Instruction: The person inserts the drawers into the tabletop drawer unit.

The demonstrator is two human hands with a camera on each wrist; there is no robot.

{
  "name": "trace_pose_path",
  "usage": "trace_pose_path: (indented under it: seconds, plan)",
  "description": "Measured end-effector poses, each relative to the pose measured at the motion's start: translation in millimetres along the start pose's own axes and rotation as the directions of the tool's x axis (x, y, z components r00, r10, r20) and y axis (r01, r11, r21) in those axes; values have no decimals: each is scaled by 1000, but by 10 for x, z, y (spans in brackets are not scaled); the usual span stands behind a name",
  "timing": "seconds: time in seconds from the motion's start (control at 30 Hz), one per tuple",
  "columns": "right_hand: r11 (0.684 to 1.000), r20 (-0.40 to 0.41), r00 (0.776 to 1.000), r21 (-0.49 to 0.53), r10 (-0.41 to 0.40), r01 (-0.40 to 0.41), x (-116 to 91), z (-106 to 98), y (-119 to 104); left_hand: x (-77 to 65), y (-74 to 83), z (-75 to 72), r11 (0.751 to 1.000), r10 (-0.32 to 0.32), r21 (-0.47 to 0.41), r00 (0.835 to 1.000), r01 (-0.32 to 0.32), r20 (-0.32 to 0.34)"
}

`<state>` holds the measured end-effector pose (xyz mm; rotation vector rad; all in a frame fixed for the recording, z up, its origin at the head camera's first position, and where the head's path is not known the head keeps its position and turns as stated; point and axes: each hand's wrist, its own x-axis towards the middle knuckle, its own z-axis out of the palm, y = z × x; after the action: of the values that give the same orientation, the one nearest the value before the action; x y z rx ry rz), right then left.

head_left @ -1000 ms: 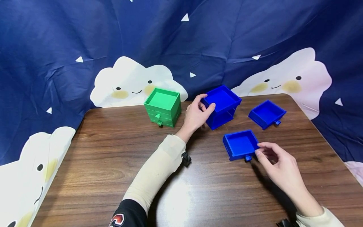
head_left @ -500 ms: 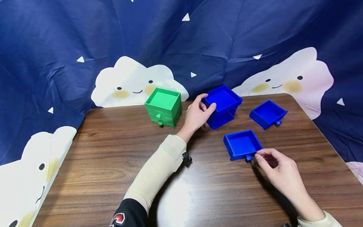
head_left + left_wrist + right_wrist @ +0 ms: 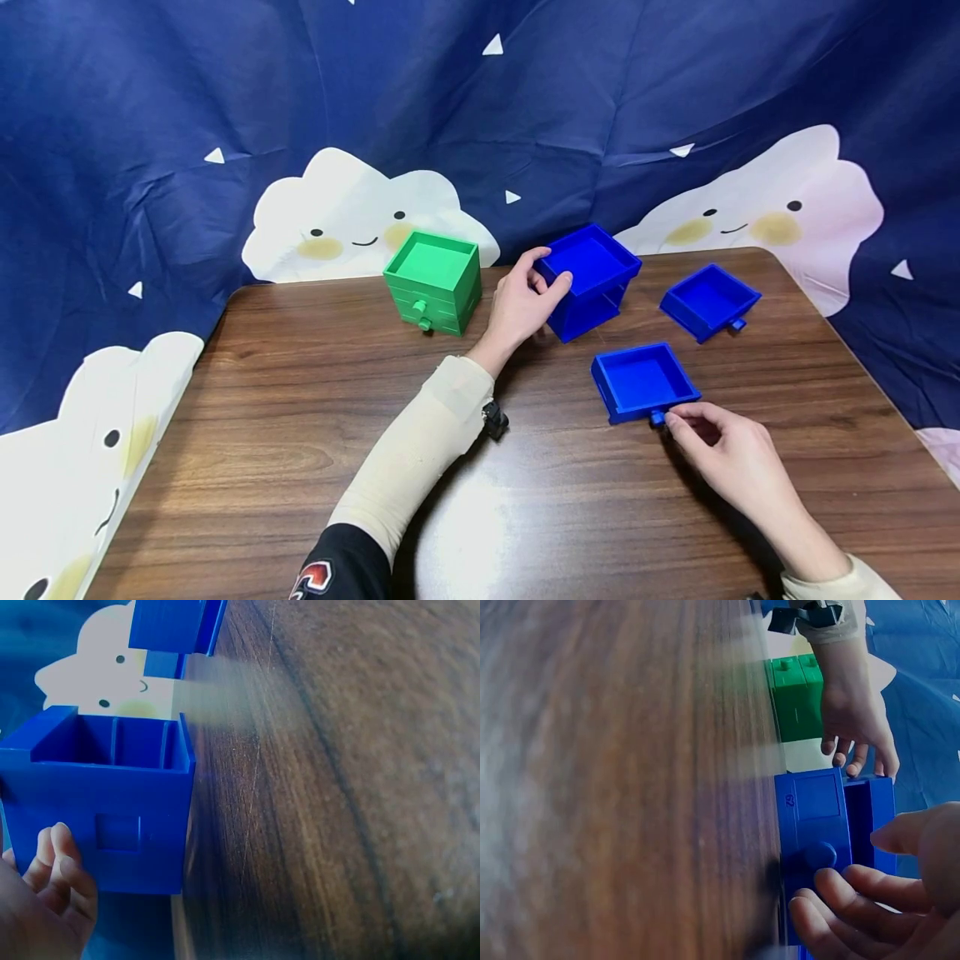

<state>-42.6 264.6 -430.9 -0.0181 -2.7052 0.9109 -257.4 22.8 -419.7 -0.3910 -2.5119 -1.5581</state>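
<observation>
My left hand (image 3: 522,302) grips the left side of a blue mini drawer cabinet (image 3: 588,260), thumb and fingers at its top edge. The cabinet's front shows bare drawer bays, and its side wall fills much of the left wrist view. In front of it lies a blue drawer (image 3: 641,382) with a round knob (image 3: 657,418). My right hand (image 3: 738,454) is beside that drawer, thumb and forefinger tips right at the knob. In the right wrist view the fingers (image 3: 832,900) sit beside the knob, with the thumb apart from them.
A second blue drawer (image 3: 708,302) lies at the back right of the wooden table (image 3: 315,433). A green drawer cabinet (image 3: 433,283) with its drawers in stands left of the blue one. Behind the table hangs a dark blue cloth (image 3: 420,92) with clouds.
My right hand has slid left and slightly down, from the front drawer's right corner to its knob. The left hand keeps its grip on the cabinet, and the drawers have stayed in place.
</observation>
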Motion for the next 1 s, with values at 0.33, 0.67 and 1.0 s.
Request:
trace_pose_path:
  seconds: [0.33,0.67,1.0]
  plan:
    - [999,56,998,-40,-2,5,53,14,-24,-1,0,-15,1000,3,2,1000,-3,8]
    - [995,195,980,-92,42,-24,159,-28,-26,1,-7,-15,1000,10,-2,1000,-10,6]
    - [985,346,923,-38,168,-166,225,-17,-1,-8,20,-30,1000,3,-8,1000,-3,18]
